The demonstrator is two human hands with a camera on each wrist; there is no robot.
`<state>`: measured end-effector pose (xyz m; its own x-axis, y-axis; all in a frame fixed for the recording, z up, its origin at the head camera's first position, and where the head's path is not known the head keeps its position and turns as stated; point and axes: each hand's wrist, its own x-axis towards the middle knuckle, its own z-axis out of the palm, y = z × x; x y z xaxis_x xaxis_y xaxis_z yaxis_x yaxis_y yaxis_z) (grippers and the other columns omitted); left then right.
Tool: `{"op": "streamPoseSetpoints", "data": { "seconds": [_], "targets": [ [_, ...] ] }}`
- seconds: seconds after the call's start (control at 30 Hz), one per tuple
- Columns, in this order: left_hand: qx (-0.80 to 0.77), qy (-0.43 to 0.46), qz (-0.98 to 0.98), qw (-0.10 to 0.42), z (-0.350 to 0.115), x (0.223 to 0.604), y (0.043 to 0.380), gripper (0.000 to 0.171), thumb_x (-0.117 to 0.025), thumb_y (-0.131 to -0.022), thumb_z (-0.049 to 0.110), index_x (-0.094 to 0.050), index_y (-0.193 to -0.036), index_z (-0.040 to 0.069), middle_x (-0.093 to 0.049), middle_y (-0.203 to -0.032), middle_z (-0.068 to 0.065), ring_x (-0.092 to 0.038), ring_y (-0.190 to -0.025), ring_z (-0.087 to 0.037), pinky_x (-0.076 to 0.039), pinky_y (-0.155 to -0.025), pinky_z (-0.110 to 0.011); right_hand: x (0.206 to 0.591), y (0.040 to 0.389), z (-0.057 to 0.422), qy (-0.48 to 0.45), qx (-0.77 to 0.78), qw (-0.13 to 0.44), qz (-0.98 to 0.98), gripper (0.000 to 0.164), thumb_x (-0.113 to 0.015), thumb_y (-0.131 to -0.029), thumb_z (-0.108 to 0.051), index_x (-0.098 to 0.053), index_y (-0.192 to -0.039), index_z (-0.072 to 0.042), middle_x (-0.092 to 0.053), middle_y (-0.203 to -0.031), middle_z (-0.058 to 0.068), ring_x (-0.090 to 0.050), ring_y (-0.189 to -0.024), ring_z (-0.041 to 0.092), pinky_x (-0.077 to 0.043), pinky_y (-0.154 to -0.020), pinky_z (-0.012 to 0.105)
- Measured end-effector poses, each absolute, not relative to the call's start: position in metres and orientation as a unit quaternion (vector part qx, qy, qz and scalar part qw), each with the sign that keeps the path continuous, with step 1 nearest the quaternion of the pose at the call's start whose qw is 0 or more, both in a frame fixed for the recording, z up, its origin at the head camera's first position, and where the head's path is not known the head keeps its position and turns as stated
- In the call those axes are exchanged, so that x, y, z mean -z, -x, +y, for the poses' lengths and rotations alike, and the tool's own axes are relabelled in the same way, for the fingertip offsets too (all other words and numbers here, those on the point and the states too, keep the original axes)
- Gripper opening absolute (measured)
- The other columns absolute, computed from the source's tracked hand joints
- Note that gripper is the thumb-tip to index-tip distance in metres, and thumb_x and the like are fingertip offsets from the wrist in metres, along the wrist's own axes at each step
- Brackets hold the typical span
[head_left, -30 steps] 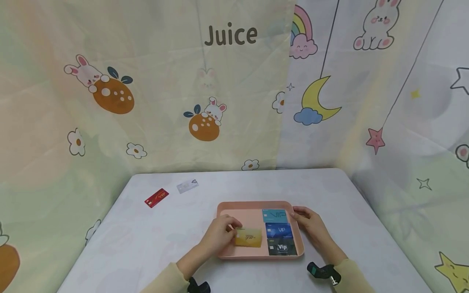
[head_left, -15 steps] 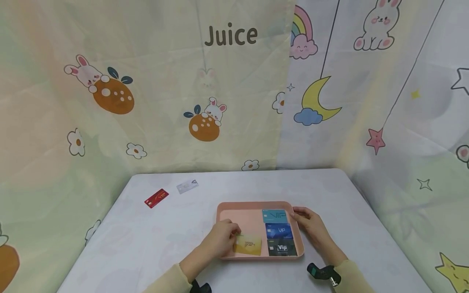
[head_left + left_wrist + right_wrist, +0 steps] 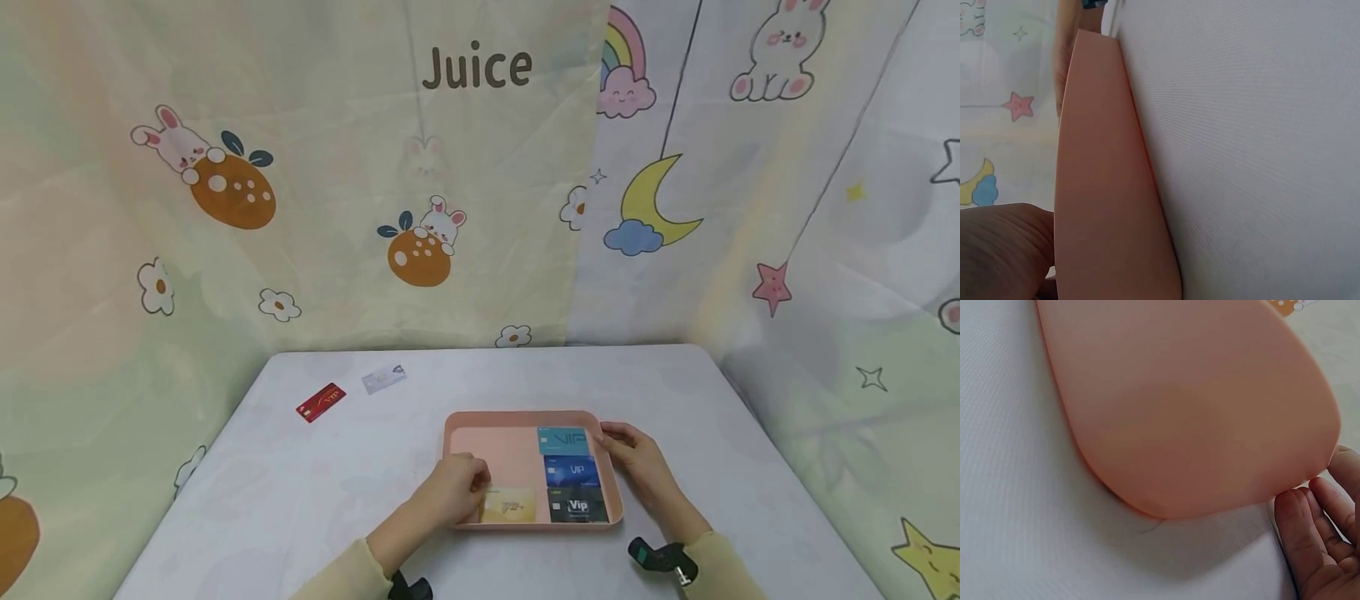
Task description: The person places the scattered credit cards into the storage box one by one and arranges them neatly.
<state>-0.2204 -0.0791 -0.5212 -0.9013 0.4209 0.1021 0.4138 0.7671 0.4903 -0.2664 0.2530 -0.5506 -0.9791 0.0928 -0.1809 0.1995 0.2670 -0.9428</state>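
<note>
A pink tray (image 3: 495, 421) lies on the white table. In its front left part a gold card (image 3: 513, 505) lies flat along the near wall. My left hand (image 3: 456, 487) reaches over the tray's left side, its curled fingers at the gold card's left end; the fingertips are partly hidden. Down the tray's right side runs a column of cards: a teal VIP card (image 3: 562, 441), a blue VIP card (image 3: 572, 471) and a black Vip card (image 3: 577, 505). My right hand (image 3: 637, 458) holds the tray's right rim near the far corner, also visible in the right wrist view.
Beyond the tray to the left, a red VIP card (image 3: 321, 402) and a silver card (image 3: 384, 379) lie on the table (image 3: 300, 492). A printed cloth (image 3: 337, 167) hangs behind the table. Each wrist wears a black camera mount (image 3: 663, 558).
My left hand has drawn the gold card toward the near wall of the tray, and the card has straightened. My right hand has stayed at the rim.
</note>
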Motion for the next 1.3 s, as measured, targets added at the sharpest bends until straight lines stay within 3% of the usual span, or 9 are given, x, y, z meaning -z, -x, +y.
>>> {"op": "streamPoseSetpoints", "data": {
  "seconds": [0.6, 0.8, 1.03, 1.3],
  "targets": [
    [-0.269, -0.218, 0.938, -0.001, -0.081, 0.519, 0.220, 0.008, -0.074, -0.089, 0.006, -0.075, -0.094, 0.013, -0.059, -0.081, 0.010, -0.051, -0.072, -0.001, -0.050, -0.066, -0.018, 0.551, 0.268, 0.253, -0.093, 0.609, 0.046, 0.786, 0.062, -0.072, -0.097, -0.042, -0.054, -0.143, -0.004, -0.059, -0.142, 0.017, -0.056, -0.122, 0.024, -0.048, -0.089, 0.012],
    [-0.269, -0.229, 0.935, -0.009, -0.083, 0.517, 0.221, 0.008, -0.075, -0.090, 0.009, -0.076, -0.096, 0.015, -0.064, -0.085, 0.010, -0.054, -0.074, 0.000, -0.051, -0.067, -0.018, 0.552, 0.267, 0.253, -0.088, 0.604, 0.049, 0.790, 0.064, -0.071, -0.097, -0.044, -0.053, -0.145, -0.005, -0.058, -0.144, 0.017, -0.055, -0.127, 0.026, -0.049, -0.096, 0.017],
    [-0.225, -0.308, 0.921, -0.074, -0.092, 0.523, 0.225, 0.008, -0.074, -0.093, 0.016, -0.076, -0.100, 0.019, -0.070, -0.095, 0.010, -0.060, -0.079, 0.001, -0.052, -0.070, -0.016, 0.555, 0.263, 0.254, -0.086, 0.591, 0.044, 0.801, 0.062, -0.070, -0.098, -0.042, -0.053, -0.144, -0.004, -0.057, -0.145, 0.019, -0.055, -0.128, 0.028, -0.049, -0.090, 0.011],
    [-0.230, -0.306, 0.908, -0.170, -0.113, 0.528, 0.236, 0.014, -0.078, -0.091, 0.018, -0.074, -0.105, 0.018, -0.067, -0.105, 0.007, -0.063, -0.095, -0.010, -0.058, -0.083, -0.029, 0.553, 0.264, 0.254, -0.085, 0.593, 0.043, 0.799, 0.062, -0.070, -0.098, -0.043, -0.053, -0.144, -0.004, -0.057, -0.145, 0.018, -0.054, -0.129, 0.028, -0.046, -0.087, 0.008]
  ]
}}
